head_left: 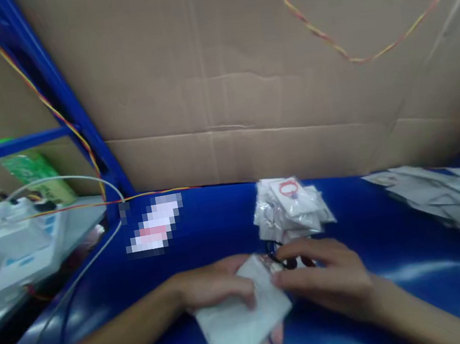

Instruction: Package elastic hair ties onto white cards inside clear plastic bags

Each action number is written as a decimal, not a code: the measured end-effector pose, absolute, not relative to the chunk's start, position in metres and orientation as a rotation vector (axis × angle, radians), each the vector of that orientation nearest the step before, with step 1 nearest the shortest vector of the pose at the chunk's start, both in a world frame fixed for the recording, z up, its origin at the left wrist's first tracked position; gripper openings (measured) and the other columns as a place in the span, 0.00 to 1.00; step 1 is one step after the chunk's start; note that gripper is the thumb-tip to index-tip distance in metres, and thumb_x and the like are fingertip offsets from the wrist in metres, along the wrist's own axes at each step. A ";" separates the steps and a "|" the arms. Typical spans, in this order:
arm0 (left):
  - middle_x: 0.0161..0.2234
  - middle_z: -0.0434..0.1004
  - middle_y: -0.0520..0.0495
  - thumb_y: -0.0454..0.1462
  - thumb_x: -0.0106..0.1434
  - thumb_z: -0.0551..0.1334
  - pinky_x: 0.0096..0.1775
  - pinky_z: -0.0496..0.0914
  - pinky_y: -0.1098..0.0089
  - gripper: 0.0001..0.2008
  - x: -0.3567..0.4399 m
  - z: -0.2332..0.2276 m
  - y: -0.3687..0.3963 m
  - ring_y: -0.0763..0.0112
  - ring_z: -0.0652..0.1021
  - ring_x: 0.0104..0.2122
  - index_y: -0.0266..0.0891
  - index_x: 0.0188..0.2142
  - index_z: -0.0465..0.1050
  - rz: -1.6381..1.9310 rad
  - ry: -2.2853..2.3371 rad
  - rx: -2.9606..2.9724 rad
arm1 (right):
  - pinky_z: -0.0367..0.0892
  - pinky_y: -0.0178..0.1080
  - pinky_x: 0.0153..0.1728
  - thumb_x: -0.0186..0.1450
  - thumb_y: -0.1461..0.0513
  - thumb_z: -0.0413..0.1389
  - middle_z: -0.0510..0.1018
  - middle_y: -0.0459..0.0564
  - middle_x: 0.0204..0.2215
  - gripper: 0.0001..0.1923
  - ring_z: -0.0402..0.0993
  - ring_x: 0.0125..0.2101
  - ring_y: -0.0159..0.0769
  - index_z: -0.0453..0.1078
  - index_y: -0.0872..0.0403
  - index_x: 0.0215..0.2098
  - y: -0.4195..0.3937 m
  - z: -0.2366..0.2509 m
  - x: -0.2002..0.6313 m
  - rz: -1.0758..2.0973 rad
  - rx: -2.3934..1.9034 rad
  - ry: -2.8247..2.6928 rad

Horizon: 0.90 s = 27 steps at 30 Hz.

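My left hand (215, 290) holds a small white plastic bag (238, 319) by its upper edge, fingers under and over it. My right hand (324, 277) pinches a small dark ring-like item (281, 259) at the bag's mouth. Both hands hover low over the blue table (394, 244). Just beyond them lies a pile of filled clear bags (292, 208); the top one shows a red ring.
A spread of flat empty bags (457, 197) lies at the right. A cardboard wall (242, 87) backs the table, with a red-yellow twisted wire (321, 31) hanging across it. At the left stand a blue rack post (67, 106), a white device (22, 232) and grey cables.
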<state>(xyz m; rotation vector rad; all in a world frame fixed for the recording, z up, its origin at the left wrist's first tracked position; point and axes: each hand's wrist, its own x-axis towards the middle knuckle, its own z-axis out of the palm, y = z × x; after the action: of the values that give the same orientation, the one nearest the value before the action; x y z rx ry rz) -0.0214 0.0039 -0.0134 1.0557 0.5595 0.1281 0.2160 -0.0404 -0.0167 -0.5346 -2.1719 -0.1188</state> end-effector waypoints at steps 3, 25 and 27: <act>0.25 0.82 0.51 0.33 0.52 0.64 0.32 0.75 0.64 0.21 -0.019 -0.014 0.008 0.60 0.82 0.24 0.42 0.47 0.72 0.033 0.505 1.006 | 0.75 0.30 0.35 0.72 0.62 0.58 0.83 0.52 0.39 0.08 0.81 0.35 0.32 0.81 0.52 0.43 -0.038 -0.018 0.215 -0.013 -0.551 -2.155; 0.24 0.83 0.44 0.41 0.57 0.61 0.34 0.74 0.63 0.13 -0.020 -0.012 0.008 0.54 0.83 0.27 0.37 0.38 0.77 0.033 0.562 0.957 | 0.81 0.39 0.36 0.62 0.66 0.68 0.87 0.52 0.35 0.06 0.85 0.33 0.39 0.83 0.52 0.38 -0.036 -0.014 0.203 0.401 -0.555 -1.899; 0.25 0.83 0.42 0.43 0.58 0.60 0.34 0.73 0.63 0.15 -0.021 -0.014 0.008 0.53 0.83 0.27 0.35 0.37 0.78 0.026 0.559 0.956 | 0.81 0.39 0.37 0.62 0.68 0.67 0.87 0.53 0.36 0.06 0.85 0.34 0.39 0.83 0.53 0.38 -0.037 -0.013 0.202 0.404 -0.563 -1.902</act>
<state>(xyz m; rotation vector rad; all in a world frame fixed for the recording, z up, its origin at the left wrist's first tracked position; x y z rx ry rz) -0.0210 0.0081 -0.0142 0.9562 0.5590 0.0264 0.2025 -0.0372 -0.0134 -0.5635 -1.9019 0.4044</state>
